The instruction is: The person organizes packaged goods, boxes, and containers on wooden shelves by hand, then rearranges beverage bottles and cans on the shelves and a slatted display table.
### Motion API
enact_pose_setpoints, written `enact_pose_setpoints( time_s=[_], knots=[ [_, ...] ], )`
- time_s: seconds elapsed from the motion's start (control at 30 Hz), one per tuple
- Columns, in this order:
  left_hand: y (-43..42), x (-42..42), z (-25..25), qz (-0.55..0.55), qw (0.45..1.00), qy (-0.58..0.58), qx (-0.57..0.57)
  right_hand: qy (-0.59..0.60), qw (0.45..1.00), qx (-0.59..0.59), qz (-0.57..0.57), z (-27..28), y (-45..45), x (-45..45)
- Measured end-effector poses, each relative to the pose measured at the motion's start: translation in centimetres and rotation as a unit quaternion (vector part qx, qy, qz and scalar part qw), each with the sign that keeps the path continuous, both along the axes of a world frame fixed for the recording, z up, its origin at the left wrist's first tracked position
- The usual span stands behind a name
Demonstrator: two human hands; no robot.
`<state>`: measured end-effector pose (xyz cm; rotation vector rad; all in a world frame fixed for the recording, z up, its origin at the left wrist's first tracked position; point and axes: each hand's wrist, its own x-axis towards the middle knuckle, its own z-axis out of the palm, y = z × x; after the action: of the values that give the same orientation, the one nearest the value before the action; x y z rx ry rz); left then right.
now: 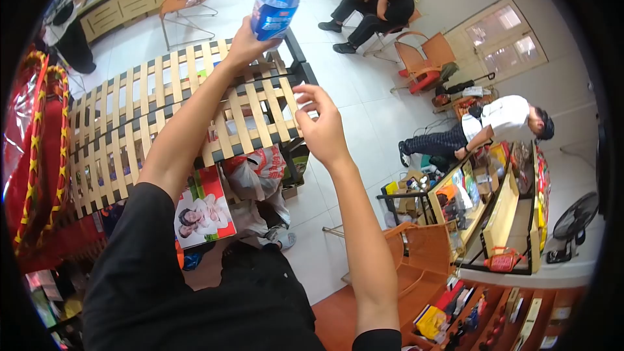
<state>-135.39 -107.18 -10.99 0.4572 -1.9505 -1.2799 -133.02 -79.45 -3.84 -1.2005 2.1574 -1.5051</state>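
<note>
Raised at the top of the head view is a plastic bottle (274, 16) with a blue label and a white cap. My left hand (246, 47) is closed around its lower part, holding it almost upright with a slight tilt. Below it lies a slatted wooden rack (175, 101) with dark edging. My right hand (323, 129) hovers by the rack's right end, fingers curled and thumb apart. Nothing is plainly seen in it; whether a fingertip touches the rack I cannot tell.
Below the rack are plastic bags (257, 175) and a printed box (205, 211). One person (383, 10) sits at the back; another (497, 117) bends over a shelf unit (468, 201). Orange chairs (426, 62) and a black fan (572, 224) stand to the right.
</note>
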Motion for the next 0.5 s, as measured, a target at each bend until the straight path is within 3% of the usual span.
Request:
enact_pose_setpoints(
  time_s=[0.1, 0.23, 0.4, 0.43, 0.5],
  knots=[
    [-0.2, 0.3, 0.1, -0.006, 1.000, 0.007, 0.012, 0.021, 1.000, 0.011, 0.001, -1.1, -3.9, -2.8],
    [-0.5, 0.9, 0.2, -0.007, 1.000, 0.002, 0.013, -0.036, 0.999, -0.004, -0.018, -1.4, -9.0, -6.2],
    [-1.1, 0.8, -0.6, -0.149, 0.977, 0.060, 0.142, -0.069, 0.995, -0.059, -0.031, -2.2, -13.5, -8.6],
    [-0.7, 1.1, -0.3, -0.157, 0.980, 0.078, 0.091, -0.085, 0.992, -0.090, -0.014, -1.6, -14.0, -8.2],
    [0.0, 1.7, 0.5, -0.219, 0.950, 0.086, 0.207, -0.101, 0.986, -0.127, 0.035, -1.1, -14.4, -7.7]
  ],
)
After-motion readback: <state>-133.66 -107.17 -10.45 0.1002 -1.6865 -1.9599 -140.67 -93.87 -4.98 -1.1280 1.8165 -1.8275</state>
